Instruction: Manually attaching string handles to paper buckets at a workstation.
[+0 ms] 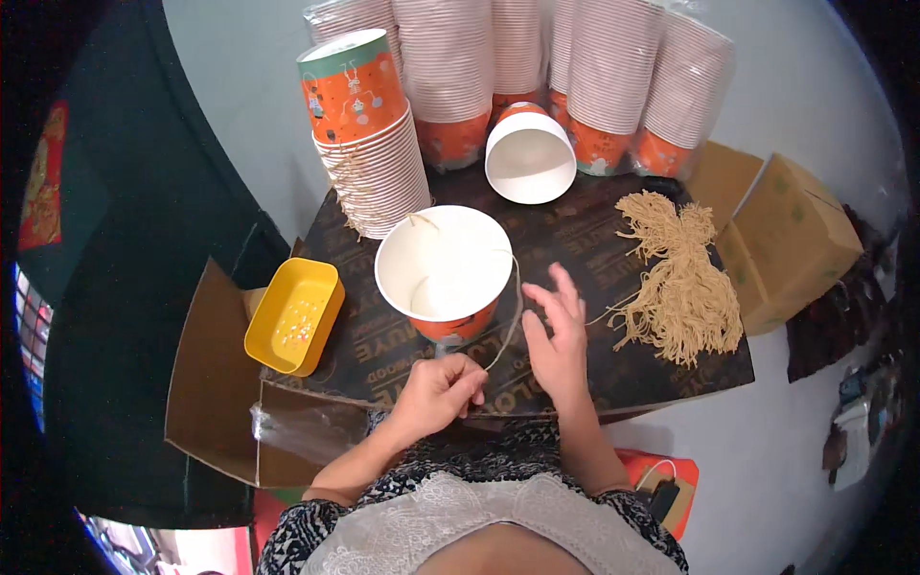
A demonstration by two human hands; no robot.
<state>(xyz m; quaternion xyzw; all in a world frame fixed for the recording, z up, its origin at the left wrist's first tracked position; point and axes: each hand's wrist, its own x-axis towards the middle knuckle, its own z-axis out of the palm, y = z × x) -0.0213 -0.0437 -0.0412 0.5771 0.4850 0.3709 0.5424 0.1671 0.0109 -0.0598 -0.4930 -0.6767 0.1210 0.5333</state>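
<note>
The left forearm (364, 462) angles forward and to the right; the left hand (441, 393) is closed in a pinch, its fingers curled toward the thumb. The right forearm (587, 446) extends forward, and the right hand (561, 347), apart from the left and farther forward, has loosely spread, partly bent fingers.

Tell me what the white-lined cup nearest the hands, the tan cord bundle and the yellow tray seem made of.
White-lined cup: probably coated paperboard; smooth inside, printed orange outside.
Tan cord bundle: matte fibre, perhaps cotton or jute; many thin, loose strands.
Yellow tray: likely moulded plastic; even colour, rounded corners.
</note>
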